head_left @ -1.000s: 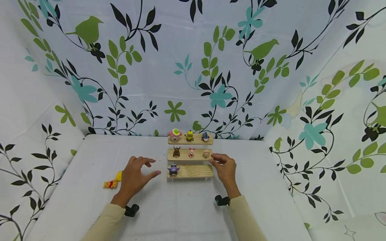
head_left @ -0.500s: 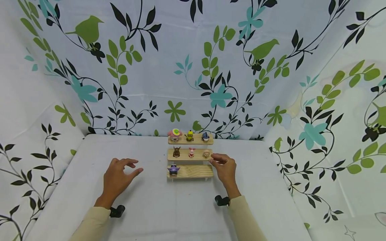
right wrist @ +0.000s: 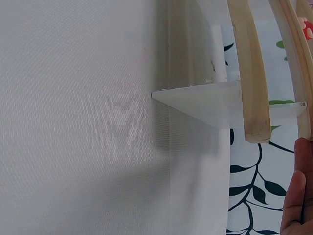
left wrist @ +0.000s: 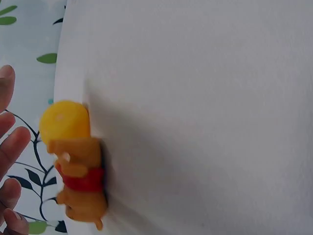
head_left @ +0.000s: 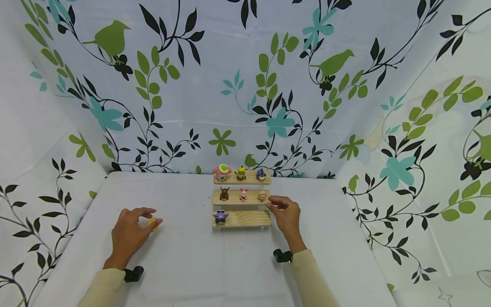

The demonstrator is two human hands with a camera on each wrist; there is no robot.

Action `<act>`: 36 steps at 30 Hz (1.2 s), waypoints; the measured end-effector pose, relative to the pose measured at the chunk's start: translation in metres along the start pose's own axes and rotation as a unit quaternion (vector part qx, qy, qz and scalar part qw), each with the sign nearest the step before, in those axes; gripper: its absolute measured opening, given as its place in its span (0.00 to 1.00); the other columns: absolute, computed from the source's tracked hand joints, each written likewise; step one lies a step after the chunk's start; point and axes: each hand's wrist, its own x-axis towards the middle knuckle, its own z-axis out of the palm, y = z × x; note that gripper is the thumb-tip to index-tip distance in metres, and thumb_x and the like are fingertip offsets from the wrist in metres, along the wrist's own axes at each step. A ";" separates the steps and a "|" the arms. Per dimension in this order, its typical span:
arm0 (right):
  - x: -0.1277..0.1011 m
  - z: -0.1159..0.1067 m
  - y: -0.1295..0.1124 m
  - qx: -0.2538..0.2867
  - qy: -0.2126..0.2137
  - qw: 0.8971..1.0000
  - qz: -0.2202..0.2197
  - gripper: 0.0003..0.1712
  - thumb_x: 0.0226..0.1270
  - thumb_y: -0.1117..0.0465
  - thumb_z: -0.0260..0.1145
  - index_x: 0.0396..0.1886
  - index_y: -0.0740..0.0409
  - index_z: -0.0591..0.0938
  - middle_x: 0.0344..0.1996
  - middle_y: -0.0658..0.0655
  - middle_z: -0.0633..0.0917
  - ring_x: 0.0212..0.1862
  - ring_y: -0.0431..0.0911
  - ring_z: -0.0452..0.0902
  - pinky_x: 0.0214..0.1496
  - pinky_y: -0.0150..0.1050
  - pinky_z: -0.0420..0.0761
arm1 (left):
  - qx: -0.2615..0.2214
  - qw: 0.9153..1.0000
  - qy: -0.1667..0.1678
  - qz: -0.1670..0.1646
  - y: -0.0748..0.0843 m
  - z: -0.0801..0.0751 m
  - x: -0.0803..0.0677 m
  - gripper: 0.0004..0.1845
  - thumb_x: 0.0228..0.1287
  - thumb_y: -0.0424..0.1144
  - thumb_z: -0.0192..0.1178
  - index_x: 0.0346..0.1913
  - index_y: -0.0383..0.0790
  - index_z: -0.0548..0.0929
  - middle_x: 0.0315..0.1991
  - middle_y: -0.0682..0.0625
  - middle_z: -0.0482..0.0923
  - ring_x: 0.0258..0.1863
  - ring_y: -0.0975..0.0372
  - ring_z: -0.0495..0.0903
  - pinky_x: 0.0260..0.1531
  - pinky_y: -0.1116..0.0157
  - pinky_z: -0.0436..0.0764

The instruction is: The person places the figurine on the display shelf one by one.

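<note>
A small bear figurine (left wrist: 83, 181) in a red shirt, with a round yellow part, lies on the white tabletop. My left hand (head_left: 128, 230) is over it with thumb and fingers spread; in the left wrist view the fingers stand apart from the figurine. In the head view only the yellow part shows between thumb and forefinger. A three-tier wooden display shelf (head_left: 249, 218) stands mid-table. My right hand (head_left: 285, 215) pinches the right end of its middle tier, beside a pale round-headed figurine (head_left: 262, 195). The right wrist view shows the fingertips at the board's end.
On the top tier stand a pink figurine (head_left: 222, 172), a yellow one (head_left: 241, 172) and a blue one (head_left: 261, 174). A brown figurine (head_left: 224, 194) and a piglet figurine (head_left: 243, 195) share the middle tier. A purple figurine (head_left: 220, 216) occupies the bottom tier's left end.
My left hand has moved left from near the shelf to the bear figurine, which it now mostly hides in the head view. The right hand has stayed at the shelf.
</note>
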 end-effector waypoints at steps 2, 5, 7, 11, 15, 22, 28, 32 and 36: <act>0.000 0.000 0.000 -0.002 0.000 1.000 0.001 0.11 0.59 0.62 0.83 0.42 0.50 0.95 0.44 0.51 0.93 0.47 0.45 0.88 0.45 0.27 0.82 | 0.005 1.000 -0.005 -0.012 -0.005 -0.001 0.000 0.22 0.56 0.50 0.82 0.51 0.45 0.91 0.39 0.47 0.90 0.38 0.57 0.70 0.22 0.65 0.66; 0.000 0.000 0.000 -0.002 0.001 1.000 0.001 0.11 0.59 0.62 0.83 0.42 0.49 0.95 0.44 0.51 0.93 0.47 0.45 0.88 0.45 0.27 0.82 | 0.013 0.999 -0.014 -0.026 -0.012 -0.003 0.000 0.23 0.57 0.50 0.81 0.53 0.44 0.90 0.41 0.44 0.90 0.39 0.55 0.70 0.22 0.64 0.67; 0.000 0.001 0.000 0.000 0.002 1.000 0.000 0.11 0.59 0.63 0.83 0.42 0.50 0.95 0.44 0.51 0.93 0.47 0.46 0.88 0.45 0.27 0.82 | 0.017 0.999 -0.021 -0.033 -0.016 -0.004 0.001 0.23 0.58 0.49 0.80 0.54 0.44 0.90 0.42 0.44 0.89 0.40 0.55 0.70 0.22 0.64 0.68; 0.000 0.001 0.000 0.001 0.004 1.000 -0.002 0.11 0.59 0.63 0.83 0.42 0.50 0.95 0.44 0.51 0.93 0.47 0.46 0.89 0.45 0.27 0.82 | 0.024 0.998 -0.038 -0.037 -0.020 -0.004 0.000 0.23 0.58 0.49 0.80 0.54 0.43 0.90 0.42 0.44 0.89 0.40 0.54 0.70 0.24 0.64 0.68; 0.000 0.001 0.000 0.002 0.005 1.000 -0.006 0.11 0.59 0.63 0.83 0.42 0.50 0.95 0.43 0.51 0.93 0.47 0.46 0.89 0.44 0.26 0.82 | 0.030 0.997 -0.059 -0.028 -0.024 -0.001 -0.002 0.22 0.58 0.49 0.80 0.53 0.43 0.91 0.38 0.47 0.88 0.40 0.55 0.71 0.25 0.64 0.68; 0.000 0.000 0.000 0.006 0.003 1.000 -0.007 0.11 0.59 0.63 0.83 0.42 0.51 0.95 0.44 0.51 0.93 0.47 0.47 0.89 0.45 0.26 0.82 | 0.028 0.997 -0.065 -0.017 -0.025 0.005 -0.006 0.18 0.57 0.47 0.81 0.49 0.45 0.93 0.32 0.52 0.85 0.38 0.57 0.71 0.25 0.65 0.68; -0.001 0.000 -0.002 0.003 0.004 1.000 -0.012 0.11 0.59 0.63 0.83 0.43 0.52 0.95 0.44 0.53 0.93 0.47 0.49 0.89 0.45 0.26 0.82 | 0.030 0.996 -0.078 -0.017 -0.022 0.004 -0.004 0.19 0.59 0.45 0.80 0.51 0.43 0.91 0.32 0.51 0.86 0.36 0.56 0.71 0.25 0.65 0.68; -0.001 0.000 -0.002 0.002 0.002 1.000 -0.014 0.12 0.59 0.64 0.82 0.44 0.53 0.95 0.45 0.55 0.93 0.48 0.51 0.90 0.45 0.25 0.82 | 0.029 0.995 -0.089 -0.019 -0.020 0.004 -0.003 0.19 0.61 0.45 0.78 0.52 0.43 0.91 0.32 0.50 0.86 0.35 0.56 0.70 0.24 0.65 0.67; -0.001 0.000 -0.002 0.001 0.002 1.000 -0.014 0.11 0.60 0.63 0.82 0.43 0.52 0.95 0.45 0.54 0.93 0.48 0.50 0.90 0.45 0.25 0.82 | 0.026 0.995 -0.091 -0.022 -0.015 0.005 0.001 0.19 0.62 0.44 0.77 0.54 0.43 0.89 0.35 0.46 0.88 0.35 0.56 0.71 0.25 0.65 0.68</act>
